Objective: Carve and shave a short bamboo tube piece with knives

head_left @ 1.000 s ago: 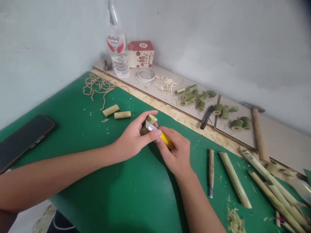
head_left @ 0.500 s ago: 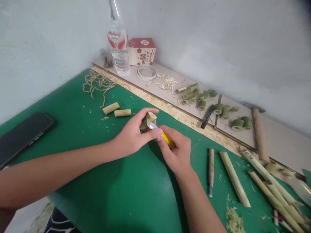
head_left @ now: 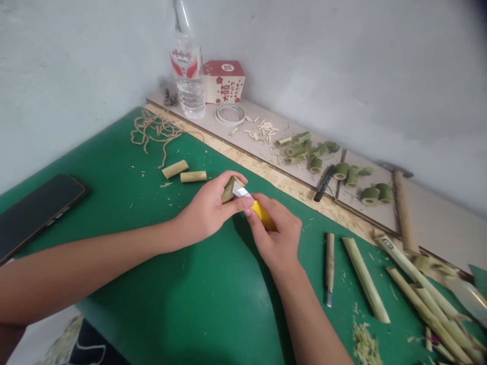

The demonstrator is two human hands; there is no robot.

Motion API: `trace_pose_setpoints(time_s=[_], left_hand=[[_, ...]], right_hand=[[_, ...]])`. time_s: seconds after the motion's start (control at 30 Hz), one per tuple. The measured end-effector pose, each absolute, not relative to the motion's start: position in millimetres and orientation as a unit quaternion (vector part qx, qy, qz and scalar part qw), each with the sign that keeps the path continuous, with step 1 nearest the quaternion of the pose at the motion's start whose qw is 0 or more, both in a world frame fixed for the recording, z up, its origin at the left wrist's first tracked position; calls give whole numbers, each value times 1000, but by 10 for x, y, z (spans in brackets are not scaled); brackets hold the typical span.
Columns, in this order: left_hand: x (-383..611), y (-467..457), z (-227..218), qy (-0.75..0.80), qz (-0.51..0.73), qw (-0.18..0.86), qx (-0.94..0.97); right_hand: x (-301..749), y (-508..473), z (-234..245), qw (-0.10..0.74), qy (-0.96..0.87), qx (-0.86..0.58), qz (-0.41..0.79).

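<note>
My left hand (head_left: 207,205) is wrapped round a short green bamboo piece (head_left: 228,193), its far end partly hidden by my fingers. In my right hand (head_left: 276,233) is a yellow utility knife (head_left: 262,215), its silver blade (head_left: 240,190) lying against the bamboo's rim. My left thumb presses by the base of the blade. Both hands are above the green tabletop (head_left: 213,299). Two short peeled bamboo pieces, one tilted (head_left: 175,169) and one lying level (head_left: 194,176), rest beyond my left hand.
A chisel (head_left: 329,268), a bamboo strip (head_left: 366,279) and several longer stalks (head_left: 429,304) lie at right by shavings (head_left: 366,344). Along the ledge are cut bamboo pieces, a black marker (head_left: 324,183), a hammer (head_left: 405,213), tape (head_left: 230,114) and a water bottle (head_left: 188,81). A phone (head_left: 40,213) lies left.
The bamboo piece has turned in my left hand, so its open end shows less. The knife blade has shifted slightly and shows its flat side more. Both hands keep their grip.
</note>
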State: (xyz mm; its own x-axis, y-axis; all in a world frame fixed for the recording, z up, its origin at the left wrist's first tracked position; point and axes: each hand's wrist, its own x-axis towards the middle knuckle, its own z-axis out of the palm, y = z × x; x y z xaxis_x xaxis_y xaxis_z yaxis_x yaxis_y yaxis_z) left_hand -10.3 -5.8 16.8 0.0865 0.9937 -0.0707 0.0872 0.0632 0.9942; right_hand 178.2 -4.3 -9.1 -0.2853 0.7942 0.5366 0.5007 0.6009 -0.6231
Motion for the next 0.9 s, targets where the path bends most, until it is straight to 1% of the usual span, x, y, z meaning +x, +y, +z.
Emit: trace_pose_setpoints(time_s=[0.1,0.37,0.63,0.9], left_hand=[[-105,-54,160,526,440,508,521],[-77,-60,125,497,462,541,497],[-72,-106,107,477,484,540,497],[-74,-89,104,469,483,526,520]], right_hand=[[1767,-42,-99,436,-783,-413,161],[1764,-43,-94,437,-778,-418,170],[1759,-49,-59,421,-780,-408,218],[1764,-43,-65,422,-776,-407,231]])
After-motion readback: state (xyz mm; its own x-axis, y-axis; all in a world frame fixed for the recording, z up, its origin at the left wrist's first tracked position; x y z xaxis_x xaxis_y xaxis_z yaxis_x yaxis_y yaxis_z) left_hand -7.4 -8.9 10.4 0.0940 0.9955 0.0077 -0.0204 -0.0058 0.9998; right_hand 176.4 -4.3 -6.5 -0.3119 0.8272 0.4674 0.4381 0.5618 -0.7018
